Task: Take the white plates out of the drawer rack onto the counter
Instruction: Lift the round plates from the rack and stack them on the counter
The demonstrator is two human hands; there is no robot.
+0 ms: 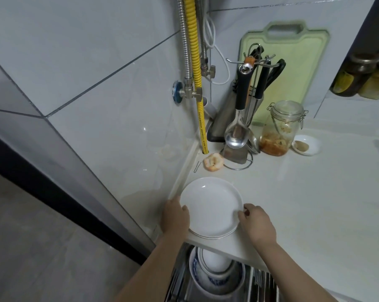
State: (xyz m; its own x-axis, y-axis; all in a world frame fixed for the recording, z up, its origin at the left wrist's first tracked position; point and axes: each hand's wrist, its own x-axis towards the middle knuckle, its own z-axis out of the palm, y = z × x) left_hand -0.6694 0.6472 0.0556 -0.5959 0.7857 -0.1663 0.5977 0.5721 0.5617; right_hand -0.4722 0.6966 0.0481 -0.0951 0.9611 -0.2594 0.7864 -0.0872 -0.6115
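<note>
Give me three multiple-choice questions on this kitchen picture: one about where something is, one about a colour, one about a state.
1. Where does the stack of round white plates sit?
A. on the pale counter, near its front edge
B. inside the drawer rack
C. on the green cutting board

2. What colour is the corrugated hose running down the tiled wall?
A. red
B. yellow
C. black

3. How do the hands stand to the plate stack?
A. both are away from it
B. only the right hand touches it
C. left hand and right hand grip opposite rims

Answers: 1 A, the stack rests on the counter above the open drawer rack. 2 B, the hose is bright yellow. 3 C, one hand holds each side of the stack.
</note>
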